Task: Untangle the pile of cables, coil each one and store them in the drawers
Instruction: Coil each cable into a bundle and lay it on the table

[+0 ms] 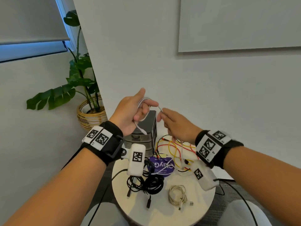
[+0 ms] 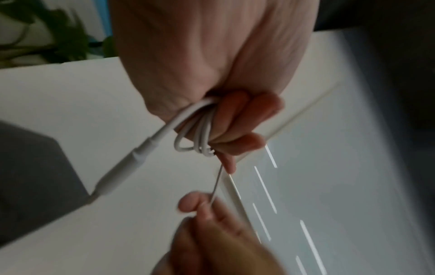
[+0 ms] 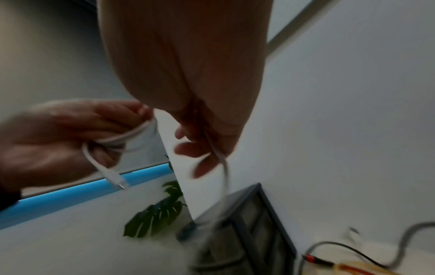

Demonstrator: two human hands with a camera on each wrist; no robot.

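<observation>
My left hand (image 1: 130, 113) grips the thin white rubber-sheathed cable (image 2: 200, 128), looped around its fingers above the grey plastic drawer unit (image 1: 146, 136). My right hand (image 1: 175, 124), just beside, pinches the free length, which runs rightward and down toward the table.

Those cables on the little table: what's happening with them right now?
A person is coiling a white cable around the left hand, while the right hand pinches and feeds its free length. Coiled black cables and a cream cable lie on the round table; red and yellow wires remain tangled beside the drawer unit.
</observation>
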